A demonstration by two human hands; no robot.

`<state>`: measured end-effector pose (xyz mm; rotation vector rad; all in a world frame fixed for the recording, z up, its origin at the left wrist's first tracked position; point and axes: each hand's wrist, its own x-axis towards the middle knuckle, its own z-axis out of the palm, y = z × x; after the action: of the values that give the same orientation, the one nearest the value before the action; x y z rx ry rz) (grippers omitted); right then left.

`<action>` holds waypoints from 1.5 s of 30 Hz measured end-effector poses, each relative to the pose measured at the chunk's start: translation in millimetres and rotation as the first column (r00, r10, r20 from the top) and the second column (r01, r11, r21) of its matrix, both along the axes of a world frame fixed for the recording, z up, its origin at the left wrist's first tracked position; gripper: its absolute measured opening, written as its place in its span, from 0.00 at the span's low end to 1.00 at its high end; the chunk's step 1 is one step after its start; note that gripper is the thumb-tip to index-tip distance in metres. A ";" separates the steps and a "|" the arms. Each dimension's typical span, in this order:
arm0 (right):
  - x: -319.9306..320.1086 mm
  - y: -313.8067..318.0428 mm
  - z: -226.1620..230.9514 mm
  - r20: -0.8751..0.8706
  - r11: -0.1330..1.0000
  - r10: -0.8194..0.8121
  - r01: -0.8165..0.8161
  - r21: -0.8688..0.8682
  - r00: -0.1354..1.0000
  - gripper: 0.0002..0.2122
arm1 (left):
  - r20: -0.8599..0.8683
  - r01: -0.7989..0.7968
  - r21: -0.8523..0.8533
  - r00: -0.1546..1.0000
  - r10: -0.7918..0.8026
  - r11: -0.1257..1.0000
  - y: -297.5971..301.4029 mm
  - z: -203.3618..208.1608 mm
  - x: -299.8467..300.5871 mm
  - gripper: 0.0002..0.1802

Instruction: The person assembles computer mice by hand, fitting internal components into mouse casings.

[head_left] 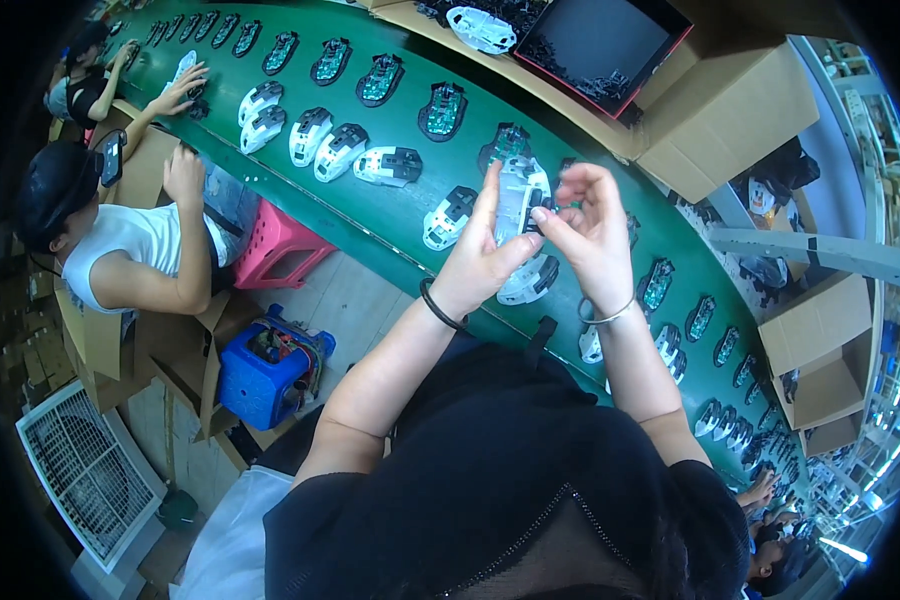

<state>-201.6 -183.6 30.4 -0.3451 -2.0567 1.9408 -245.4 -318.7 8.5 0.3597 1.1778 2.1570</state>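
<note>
A white computer-mouse shell (pixel 511 208) is held up over the green bench, its hollow inner side facing me. My left hand (pixel 482 255) grips it along its left side, with the thumb across its lower end. My right hand (pixel 595 238) is curled at its right edge, where the thumb presses on a small black part (pixel 534 212); the exact shape of that part is hard to make out. Just beneath my hands lies a white-and-black mouse shell (pixel 530 280). Another mouse shell (pixel 450 218) rests to the left, and a mouse base with a green circuit board (pixel 506 146) sits beyond.
Rows of mouse bases (pixel 442 111) and white shells (pixel 341 150) line the green bench (pixel 370 215). Behind it stand cardboard boxes (pixel 730 120) and a dark red-edged tray (pixel 600 50). At left, a co-worker (pixel 140 250) reaches over the bench, near a pink stool (pixel 275 245) and blue stool (pixel 260 375).
</note>
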 end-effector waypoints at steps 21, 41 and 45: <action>-50.4 -8.8 -25.8 0.054 0.946 0.280 -0.265 -0.188 0.959 0.22 | -0.065 0.020 -0.023 0.998 -0.021 1.000 -15.8 -36.0 -42.8 0.50; -403.9 113.7 -65.4 -0.121 0.358 0.068 0.089 0.929 0.990 0.05 | 0.510 -0.354 -0.035 0.798 0.321 0.935 -94.9 -71.4 -116.1 0.23; -353.7 104.4 -29.8 0.090 0.956 0.150 -0.168 0.241 0.985 0.08 | 0.533 -0.364 0.003 0.789 0.306 0.931 -88.0 -74.2 -122.4 0.22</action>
<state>-555.4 -79.2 0.6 -0.1993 -2.4079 1.7483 -367.8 -406.7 -65.6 -0.4226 0.8517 2.4052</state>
